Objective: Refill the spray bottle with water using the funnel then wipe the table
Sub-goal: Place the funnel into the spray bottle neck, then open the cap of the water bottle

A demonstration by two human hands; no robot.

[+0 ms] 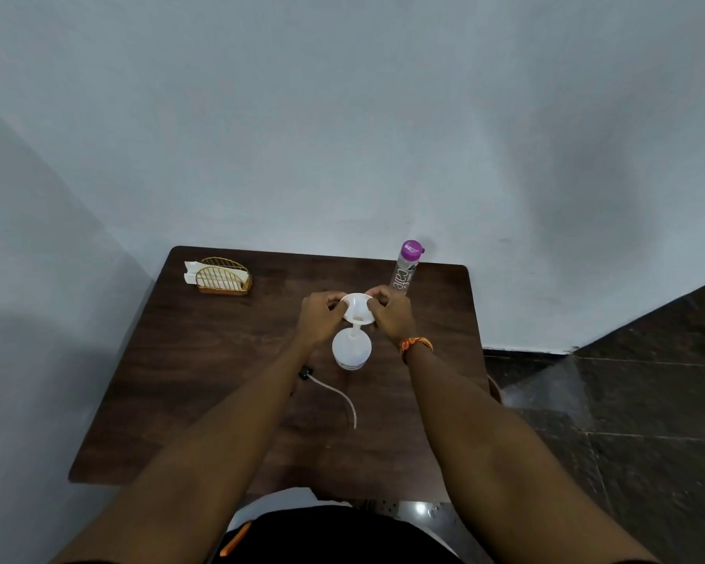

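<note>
A white funnel (357, 308) stands with its stem in the neck of a white spray bottle (351, 352) at the middle of the dark wooden table (204, 360). My left hand (320, 317) pinches the funnel's left rim. My right hand (389, 315) pinches its right rim. The bottle's black spray head with its thin clear tube (334, 394) lies on the table near my left forearm. A clear water bottle with a purple cap (406, 268) stands upright just behind my right hand.
A gold wire holder with white napkins (220, 276) sits at the table's back left corner. The table stands against a pale wall, with another wall close on the left. Dark tiled floor (627, 400) lies to the right.
</note>
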